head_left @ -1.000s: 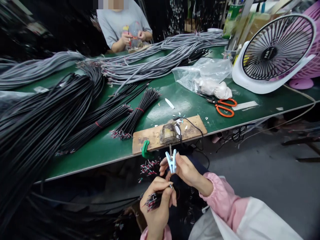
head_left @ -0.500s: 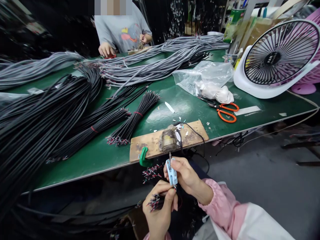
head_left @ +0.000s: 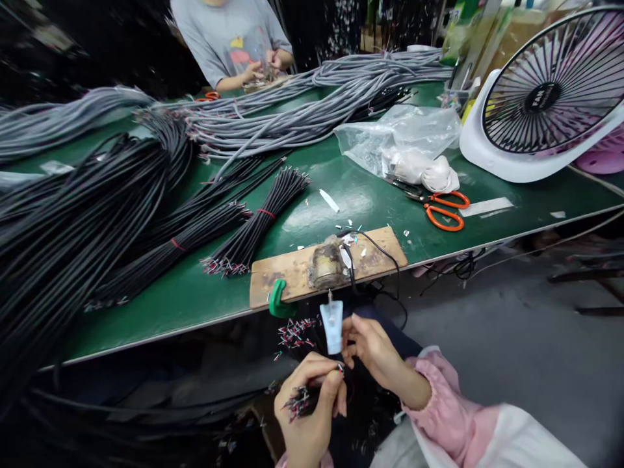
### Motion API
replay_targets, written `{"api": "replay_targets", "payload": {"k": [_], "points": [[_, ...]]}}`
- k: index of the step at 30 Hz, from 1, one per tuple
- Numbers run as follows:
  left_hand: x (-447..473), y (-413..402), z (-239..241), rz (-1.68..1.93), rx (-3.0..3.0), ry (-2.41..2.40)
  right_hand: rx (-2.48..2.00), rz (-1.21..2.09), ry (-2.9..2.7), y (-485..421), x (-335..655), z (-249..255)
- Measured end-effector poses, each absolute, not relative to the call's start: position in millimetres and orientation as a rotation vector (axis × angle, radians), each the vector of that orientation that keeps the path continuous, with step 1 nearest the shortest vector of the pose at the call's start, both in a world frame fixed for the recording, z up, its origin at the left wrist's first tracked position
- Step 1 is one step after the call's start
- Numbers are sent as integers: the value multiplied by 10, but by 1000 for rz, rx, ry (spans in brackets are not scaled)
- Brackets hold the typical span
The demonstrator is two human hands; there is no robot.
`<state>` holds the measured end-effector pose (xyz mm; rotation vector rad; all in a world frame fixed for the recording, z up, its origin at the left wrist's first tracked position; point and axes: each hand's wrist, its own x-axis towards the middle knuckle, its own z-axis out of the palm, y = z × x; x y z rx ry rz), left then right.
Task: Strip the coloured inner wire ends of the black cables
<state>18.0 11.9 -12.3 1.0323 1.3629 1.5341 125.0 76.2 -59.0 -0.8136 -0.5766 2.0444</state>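
My left hand (head_left: 312, 403) is closed around a bunch of thin black cables (head_left: 298, 402) with red and white wire ends. Between its thumb and forefinger it pinches one cable end, whose wire tips point up. Just above is a light blue plastic clip (head_left: 332, 328) on the metal shaft of a small, worn motor (head_left: 325, 265). Beside the clip's right edge my right hand (head_left: 365, 348) has its fingers apart and holds nothing; whether the fingertips touch the clip I cannot tell.
A wooden board (head_left: 287, 276) under the motor is held at the table edge by a green clamp (head_left: 279, 300). Black cable bundles (head_left: 263, 214), grey cables (head_left: 273, 130), orange-handled scissors (head_left: 446, 211), a plastic bag (head_left: 400, 133) and a fan (head_left: 541, 97) lie about. A co-worker (head_left: 234, 39) sits opposite.
My right hand has let go of the blue clip and drawn back to the right. The clip now shows a different side. The co-worker's hands have come together.
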Motion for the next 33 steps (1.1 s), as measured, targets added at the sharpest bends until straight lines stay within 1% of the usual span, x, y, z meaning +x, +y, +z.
{"api": "replay_targets", "payload": {"k": [4,9,12,15,17,19,26,29,33], "points": [[160,-8,-147,1460,1038,1370,-830,1990,-784,559,1438,-596],[154,-98,-298,1413,1174,1434,-776,1921,-1110,414,1517,-504],[241,-166,-449,1474,1297,1721,-878,1817,-1146,416,1502,-493],[377,-273,-622,1543,1375,1964,-952,1825,-990,455,1473,-571],[457,-350,-709,1644,1432,1905,-943,1886,-854,480,1438,-645],[501,-416,-744,1629,1464,1790,-889,1956,-782,495,1387,-702],[358,-473,-533,1460,1659,1616,-676,2194,-963,493,1261,-671],[303,-429,-444,1436,1593,1530,-677,2167,-976,486,1305,-666],[293,-348,-404,1429,1274,1600,-705,2061,-1000,473,1461,-671]]}}
